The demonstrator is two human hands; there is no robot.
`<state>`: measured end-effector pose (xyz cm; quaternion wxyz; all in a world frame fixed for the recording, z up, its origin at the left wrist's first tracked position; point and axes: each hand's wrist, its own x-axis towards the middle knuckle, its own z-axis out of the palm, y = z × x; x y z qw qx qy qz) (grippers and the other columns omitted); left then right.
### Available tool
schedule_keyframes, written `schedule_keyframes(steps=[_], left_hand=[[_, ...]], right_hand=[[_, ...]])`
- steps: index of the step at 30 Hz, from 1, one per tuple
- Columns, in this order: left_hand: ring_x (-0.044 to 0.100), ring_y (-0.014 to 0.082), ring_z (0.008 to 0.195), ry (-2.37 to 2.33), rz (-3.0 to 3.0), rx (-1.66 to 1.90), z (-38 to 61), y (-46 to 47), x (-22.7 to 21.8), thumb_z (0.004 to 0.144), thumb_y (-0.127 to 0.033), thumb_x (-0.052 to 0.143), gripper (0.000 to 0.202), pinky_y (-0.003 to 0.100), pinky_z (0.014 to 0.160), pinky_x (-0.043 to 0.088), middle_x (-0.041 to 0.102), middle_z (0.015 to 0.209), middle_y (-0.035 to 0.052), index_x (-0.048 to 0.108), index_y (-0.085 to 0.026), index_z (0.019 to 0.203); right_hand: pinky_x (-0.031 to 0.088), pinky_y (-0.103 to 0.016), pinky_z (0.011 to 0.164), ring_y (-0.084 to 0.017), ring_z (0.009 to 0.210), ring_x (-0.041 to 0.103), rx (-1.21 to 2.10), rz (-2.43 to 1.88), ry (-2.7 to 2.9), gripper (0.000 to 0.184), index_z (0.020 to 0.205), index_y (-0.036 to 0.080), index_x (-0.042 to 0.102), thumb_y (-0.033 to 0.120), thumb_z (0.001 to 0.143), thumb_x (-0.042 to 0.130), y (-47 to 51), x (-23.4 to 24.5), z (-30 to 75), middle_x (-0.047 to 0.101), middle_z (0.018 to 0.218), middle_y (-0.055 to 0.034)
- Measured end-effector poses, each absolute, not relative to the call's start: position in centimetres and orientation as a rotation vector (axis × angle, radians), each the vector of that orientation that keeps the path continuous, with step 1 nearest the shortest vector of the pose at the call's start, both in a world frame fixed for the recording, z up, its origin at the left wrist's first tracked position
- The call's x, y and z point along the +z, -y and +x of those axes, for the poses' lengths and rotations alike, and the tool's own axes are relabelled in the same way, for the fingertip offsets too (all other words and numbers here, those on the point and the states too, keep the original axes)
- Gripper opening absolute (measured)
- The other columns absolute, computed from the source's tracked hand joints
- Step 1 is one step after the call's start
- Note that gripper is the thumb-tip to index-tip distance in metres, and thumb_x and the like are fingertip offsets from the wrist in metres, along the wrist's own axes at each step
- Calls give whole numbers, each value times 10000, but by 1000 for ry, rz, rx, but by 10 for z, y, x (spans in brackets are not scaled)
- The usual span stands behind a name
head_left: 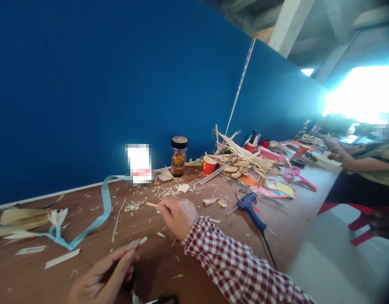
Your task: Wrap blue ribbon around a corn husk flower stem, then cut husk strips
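My left hand [109, 274] is at the lower left, thumb and finger pinched on a small pale strip [143, 241]. Just below it, a dark and shiny object is partly cut off by the frame edge; I cannot make out its kind. My right hand [179, 214], in a checked sleeve, is closed around a thin pale stick [152, 204] whose tip points left over the table. Beyond the right hand lie many small pale shavings [169, 191]. Left of my hands are a light blue ribbon [106, 198] tied to a pale husk flower [58, 217] and a flat white strip [62, 258].
A blue glue gun [249, 207] with a black cord lies to the right. Behind it are a dried husk pile [245, 156], a red paper cup [209, 165] and pink scissors [298, 177]. A lidded jar [179, 156] stands near the blue wall. Another person [365, 156] sits far right.
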<state>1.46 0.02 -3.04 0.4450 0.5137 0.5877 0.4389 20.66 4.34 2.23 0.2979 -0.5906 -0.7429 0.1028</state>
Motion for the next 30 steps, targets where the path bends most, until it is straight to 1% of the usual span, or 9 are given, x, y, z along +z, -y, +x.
schedule_keyframes(steps=[2, 6, 8, 11, 16, 18, 21, 26, 30], left_hand=[[639, 207, 639, -1528, 1331, 1104, 14, -2, -30, 602, -474, 664, 401, 269, 603, 527, 719, 747, 28, 696, -233, 920], [633, 237, 847, -1499, 1610, 1235, 15, -4, -26, 651, -353, 658, 225, 312, 816, 475, 713, 904, 40, 722, -258, 845], [630, 232, 847, -1428, 1692, 1264, 18, -3, -25, 683, -294, 638, 192, 311, 802, 476, 713, 891, 43, 721, -264, 853], [626, 230, 850, -1385, 1684, 1275, 20, -2, -25, 710, -250, 611, 219, 314, 783, 480, 703, 911, 48, 708, -267, 905], [612, 224, 903, -1365, 1578, 1294, 23, -1, -20, 726, -249, 596, 220, 319, 831, 461, 687, 956, 50, 698, -253, 920], [624, 211, 856, -1312, 1425, 1283, 26, -1, -17, 734, -274, 592, 309, 315, 783, 488, 687, 934, 53, 643, -237, 1036], [619, 160, 657, -1234, 1112, 1254, 31, 0, -16, 764, -336, 558, 455, 287, 606, 529, 671, 814, 35, 495, -202, 1194], [541, 90, 533, -1187, 926, 1164, 34, 1, -22, 692, -355, 643, 245, 191, 494, 481, 605, 633, -10, 633, -135, 800], [516, 68, 483, -1197, 836, 1175, 33, -1, -22, 671, -347, 663, 224, 166, 464, 448, 567, 558, -38, 615, -138, 736]], right_hand=[[329, -216, 575, -112, 654, 546, 372, -1490, 2015, 289, 863, 220, 618, 439, 863, 429, -37, 26, 203, 635, 728, 12], [325, -199, 521, -97, 595, 524, 703, -1330, 1996, 332, 867, 204, 615, 486, 837, 443, -22, 29, 192, 623, 693, 17], [353, -198, 536, -96, 598, 530, 847, -1293, 1939, 302, 857, 189, 613, 427, 860, 427, -19, 28, 190, 628, 699, 9], [392, -199, 563, -102, 617, 551, 1046, -1259, 1897, 193, 904, 190, 599, 336, 817, 507, -21, 24, 192, 641, 728, 5], [402, -193, 543, -94, 580, 536, 1211, -1215, 1906, 198, 936, 186, 574, 212, 740, 565, -23, 16, 191, 625, 711, 15], [402, -195, 547, -97, 590, 541, 1186, -1217, 1886, 189, 916, 184, 566, 178, 726, 562, -22, 14, 188, 616, 707, 18], [407, -211, 577, -111, 633, 563, 1087, -1274, 1820, 160, 893, 190, 546, 166, 734, 547, -21, 11, 184, 620, 725, 16], [413, -234, 650, -127, 705, 583, 996, -1315, 1790, 89, 836, 189, 517, 184, 753, 548, -19, 11, 179, 619, 748, 12], [391, -224, 616, -120, 679, 555, 951, -1326, 1885, 77, 809, 192, 530, 246, 769, 568, -17, 14, 180, 606, 733, 22]])
